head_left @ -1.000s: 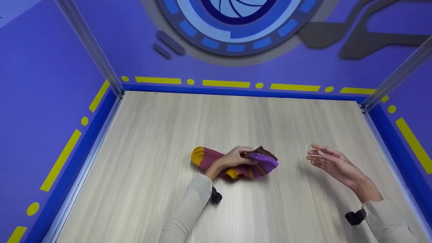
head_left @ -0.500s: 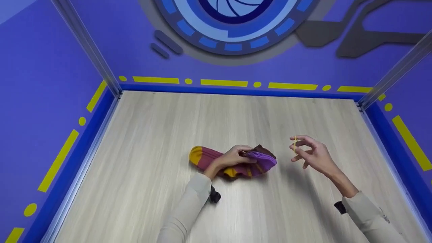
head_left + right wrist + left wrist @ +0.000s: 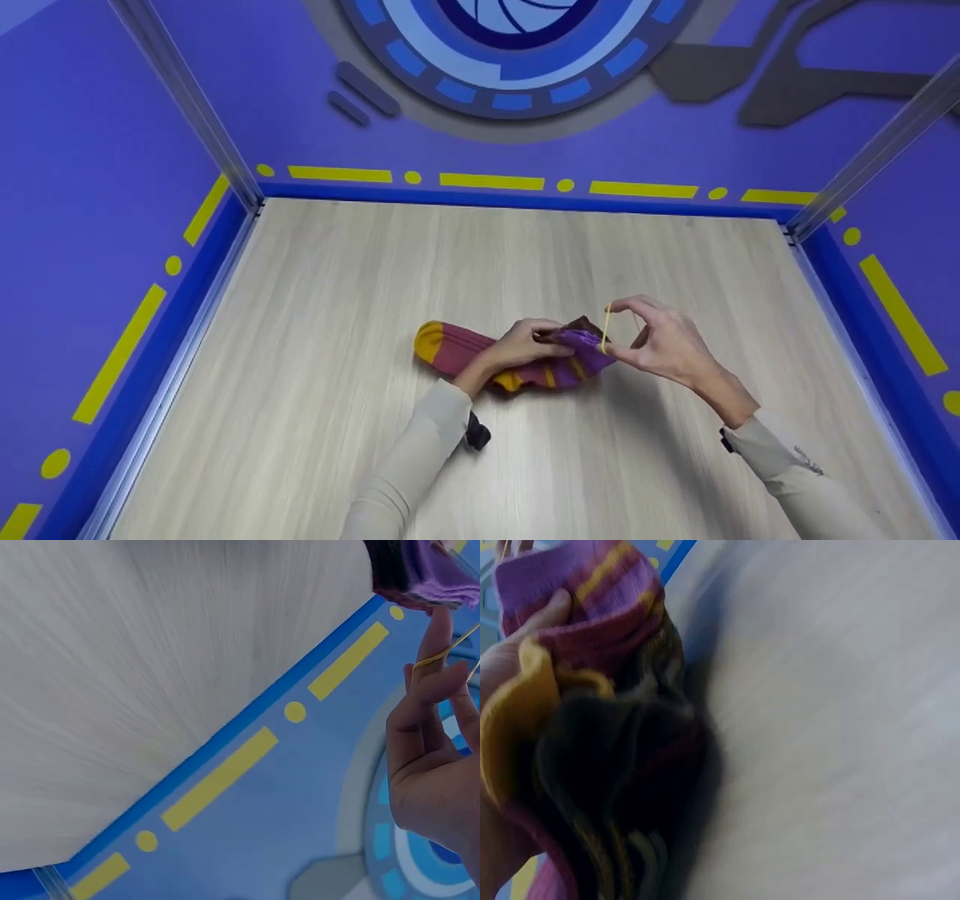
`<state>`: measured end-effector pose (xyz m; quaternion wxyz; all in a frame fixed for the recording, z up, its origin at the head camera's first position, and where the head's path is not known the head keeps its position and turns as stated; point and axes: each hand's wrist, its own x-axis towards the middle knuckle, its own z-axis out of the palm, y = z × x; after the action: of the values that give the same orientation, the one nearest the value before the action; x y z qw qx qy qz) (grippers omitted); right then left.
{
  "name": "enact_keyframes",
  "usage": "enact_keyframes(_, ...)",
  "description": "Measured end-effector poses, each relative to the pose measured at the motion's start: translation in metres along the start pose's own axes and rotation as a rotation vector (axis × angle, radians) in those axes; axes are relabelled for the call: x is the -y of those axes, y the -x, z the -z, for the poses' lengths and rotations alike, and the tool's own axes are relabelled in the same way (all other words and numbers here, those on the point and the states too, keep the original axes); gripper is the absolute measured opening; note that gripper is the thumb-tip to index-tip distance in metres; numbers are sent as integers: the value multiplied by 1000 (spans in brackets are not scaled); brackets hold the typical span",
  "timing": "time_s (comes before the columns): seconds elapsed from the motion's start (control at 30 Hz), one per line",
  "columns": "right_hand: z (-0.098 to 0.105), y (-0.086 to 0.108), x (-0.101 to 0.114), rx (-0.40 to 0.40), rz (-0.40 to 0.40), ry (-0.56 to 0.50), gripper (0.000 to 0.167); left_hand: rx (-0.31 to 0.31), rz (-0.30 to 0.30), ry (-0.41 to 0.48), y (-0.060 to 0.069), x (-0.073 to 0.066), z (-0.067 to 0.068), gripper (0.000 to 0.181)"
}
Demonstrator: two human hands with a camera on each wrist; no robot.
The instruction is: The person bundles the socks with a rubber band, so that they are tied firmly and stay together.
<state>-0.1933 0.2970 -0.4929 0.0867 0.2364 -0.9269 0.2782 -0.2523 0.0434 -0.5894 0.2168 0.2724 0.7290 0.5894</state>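
My left hand (image 3: 517, 346) grips a bunch of socks (image 3: 461, 346) at the middle of the table. They are maroon with a yellow toe at the left, and purple and dark brown cuffs at the right. In the left wrist view, the left thumb presses on the striped purple cuff (image 3: 592, 577), beside dark folds of fabric. A thin yellow rubber band (image 3: 606, 328) is stretched between the thumb and fingers of my right hand (image 3: 671, 345), right at the cuffs. One fingertip appears to touch the purple edge in the right wrist view. How many socks there are, I cannot tell.
The pale wood-grain table (image 3: 360, 285) is bounded by blue panels (image 3: 450, 150) at the back and both sides. Metal posts (image 3: 195, 112) stand at the back corners. A black wrist camera (image 3: 477, 433) sits at the left cuff.
My right hand has come leftward from the right side to the cuffs, spreading the rubber band between thumb and fingers. The left hand keeps its grip on the socks, nearly still.
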Motion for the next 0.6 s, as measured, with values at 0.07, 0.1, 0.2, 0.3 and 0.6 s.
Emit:
enact_keyframes(0.07,-1,-4,4,15,3,85,53,-10,1,-29,-1,-3,-3,28)
enact_keyframes(0.1,-2,-5,6,28,2,122,53,-15,0,-45,-1,-4,-4,28)
enact_keyframes(0.2,-5,-12,13,92,8,211,53,-35,-14,-110,-2,-7,-6,29)
enact_keyframes(0.3,-9,-19,20,169,21,279,52,-49,-23,-164,-2,-8,-8,32)
enact_keyframes(0.6,-21,-33,27,295,37,421,48,-36,-87,-158,-1,-9,-10,33)
